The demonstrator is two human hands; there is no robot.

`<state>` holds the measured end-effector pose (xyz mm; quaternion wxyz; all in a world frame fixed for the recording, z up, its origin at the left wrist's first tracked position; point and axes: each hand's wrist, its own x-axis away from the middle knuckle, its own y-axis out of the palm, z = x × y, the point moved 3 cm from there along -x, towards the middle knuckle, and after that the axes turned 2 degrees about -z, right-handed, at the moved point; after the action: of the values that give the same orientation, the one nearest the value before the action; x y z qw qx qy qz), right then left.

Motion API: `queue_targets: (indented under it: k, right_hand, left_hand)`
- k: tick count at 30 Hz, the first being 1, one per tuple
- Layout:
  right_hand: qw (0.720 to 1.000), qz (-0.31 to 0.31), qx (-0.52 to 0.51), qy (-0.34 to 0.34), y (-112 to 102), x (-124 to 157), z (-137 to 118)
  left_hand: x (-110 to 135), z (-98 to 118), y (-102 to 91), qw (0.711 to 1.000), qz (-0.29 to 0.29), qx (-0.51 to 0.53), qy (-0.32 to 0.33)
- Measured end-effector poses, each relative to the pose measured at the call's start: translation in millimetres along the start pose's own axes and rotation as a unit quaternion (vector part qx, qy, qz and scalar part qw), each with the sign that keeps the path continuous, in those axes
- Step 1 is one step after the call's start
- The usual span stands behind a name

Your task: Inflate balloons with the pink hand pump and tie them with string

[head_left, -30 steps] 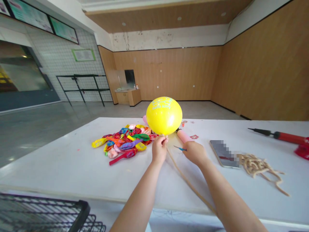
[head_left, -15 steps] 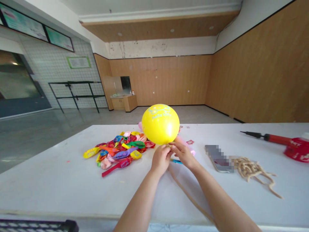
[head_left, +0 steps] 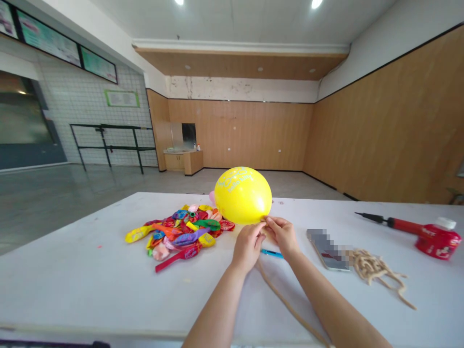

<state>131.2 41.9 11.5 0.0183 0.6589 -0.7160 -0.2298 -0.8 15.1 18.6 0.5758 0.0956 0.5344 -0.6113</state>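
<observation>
A yellow inflated balloon (head_left: 242, 195) with pale printing stands in front of me, its neck end toward my hands. My left hand (head_left: 247, 247) is closed in a pinch at the neck, just below the balloon. Beside it my right hand (head_left: 283, 237) pinches at the same spot, fingertips near the balloon's underside. The neck itself is mostly hidden by the fingers. From beneath my hands a beige cord (head_left: 286, 302) runs down to the table's near edge; whether its upper end is in my fingers cannot be seen. A blue pen-like item (head_left: 271, 253) lies between my wrists.
Left of my hands lies a pile of uninflated balloons (head_left: 184, 234). On the right are a phone (head_left: 328, 253), a tangle of beige cord (head_left: 373, 268), a red and black hand pump (head_left: 402, 225) and a red bottle (head_left: 438, 239), all on the white table (head_left: 108, 295).
The view has tilted up slightly. The balloon has turned a little, its printing now slanted. My hands stay at its neck, and my right fingers have shifted slightly apart from the left.
</observation>
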Motion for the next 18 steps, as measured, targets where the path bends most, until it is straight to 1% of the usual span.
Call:
queue_targets:
  k: [3, 5, 7, 10, 14, 18]
  right_hand:
    - [0.998, 0.046, -0.044, -0.014, -2.1, -12.6, -7.3]
    - [0.996, 0.066, -0.058, -0.025, -5.5, -22.3, -12.8]
    - [0.994, 0.09, -0.048, -0.034, -11.5, -32.6, -18.2]
    - [0.991, 0.133, -0.014, -0.026, -24.4, -47.7, -23.1]
    - [0.984, 0.178, -0.013, -0.026, -42.5, -64.7, -21.5]
    - [0.981, 0.192, -0.001, -0.017, -52.2, -82.6, -12.9]
  left_hand:
    - [0.3, -1.1, -2.0, 0.999, 0.021, -0.035, -0.014]
    - [0.3, -1.9, -2.0, 0.998, 0.021, -0.059, -0.029]
    - [0.3, -2.3, -1.0, 0.996, 0.017, -0.074, -0.04]
    - [0.6, -1.8, 0.7, 0.996, 0.014, -0.078, -0.048]
    - [1.8, -1.4, 2.2, 0.995, 0.021, -0.08, -0.058]
    - [2.6, -2.0, 2.6, 0.992, 0.028, -0.087, -0.081]
